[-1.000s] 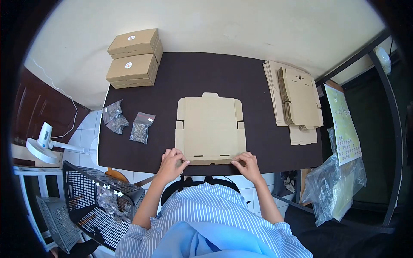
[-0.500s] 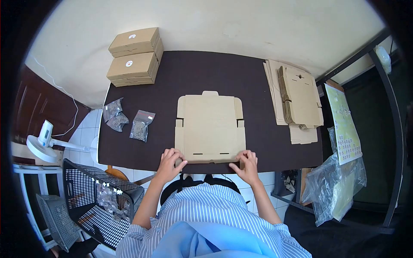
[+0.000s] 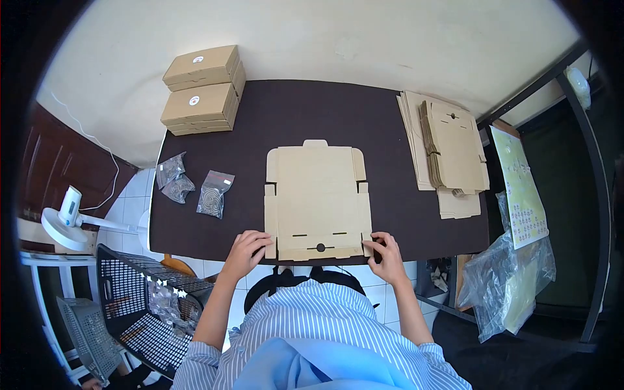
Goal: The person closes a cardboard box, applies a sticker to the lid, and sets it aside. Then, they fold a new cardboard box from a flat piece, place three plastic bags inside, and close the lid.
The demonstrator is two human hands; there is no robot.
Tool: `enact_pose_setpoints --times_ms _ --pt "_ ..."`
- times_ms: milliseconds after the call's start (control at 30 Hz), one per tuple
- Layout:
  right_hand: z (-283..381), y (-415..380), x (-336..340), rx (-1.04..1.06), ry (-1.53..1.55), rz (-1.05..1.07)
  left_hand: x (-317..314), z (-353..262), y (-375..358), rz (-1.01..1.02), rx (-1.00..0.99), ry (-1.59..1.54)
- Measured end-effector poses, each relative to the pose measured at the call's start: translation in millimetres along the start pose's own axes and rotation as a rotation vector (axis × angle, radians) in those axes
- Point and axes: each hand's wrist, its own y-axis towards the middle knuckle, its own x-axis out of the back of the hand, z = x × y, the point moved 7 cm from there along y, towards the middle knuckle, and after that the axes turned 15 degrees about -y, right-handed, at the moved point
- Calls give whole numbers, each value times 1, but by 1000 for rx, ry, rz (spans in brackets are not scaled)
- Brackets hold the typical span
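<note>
An unfolded cardboard box blank (image 3: pixel 317 195) lies on the dark tablecloth in front of me. Its tab points to the far side. The near panel, with a round hole and slits, is spread flat at the table's front edge. My left hand (image 3: pixel 246 255) has its curled fingers on the small flap at the near left corner. At the near right corner, the thumb and forefinger of my right hand (image 3: pixel 386 255) pinch the matching flap. The undersides of both flaps are hidden.
Closed boxes (image 3: pixel 200 107) with round stickers are stacked at the back left. Clear bags of dark coils (image 3: pixel 213 195) lie left of the blank. Flat cardboard blanks (image 3: pixel 458 146) are piled on the right. A black plastic basket (image 3: pixel 153 312) stands by the table's left front.
The near panel, raised before, now lies flat toward me, showing its hole and slits. Both hands have shifted slightly outward and come to the near side flaps.
</note>
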Motion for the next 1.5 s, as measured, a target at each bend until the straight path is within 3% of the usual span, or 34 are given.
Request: enact_pose_setpoints --times_ms 367,467,533,600,733,1000,1133,1267,1433,1500 --pt "-6 21 4 -121 316 -102 2 -3 20 -204 43 -181" --pt "1 28 2 -161 329 -190 1 -1 24 -165 66 -59" --pt "3 32 3 -121 279 -219 1 -8 29 -126 3 -17" --pt "17 37 2 131 104 -204 -4 -13 33 -88 -59 27" --pt "31 39 -2 302 -16 -211 -13 -14 35 -88 -182 -38" --pt "30 41 -5 249 -31 -264 -15 -16 39 -90 -104 -94" --pt "29 43 -1 268 -24 -69 -13 -18 38 -105 -95 -77" --pt "44 42 18 378 -123 113 -10 -20 39 42 -119 -100" --pt "36 39 8 396 -127 144 -8 -25 39 144 -145 -120" --pt "32 41 -2 391 -101 107 -7 -20 38 165 -49 -198"
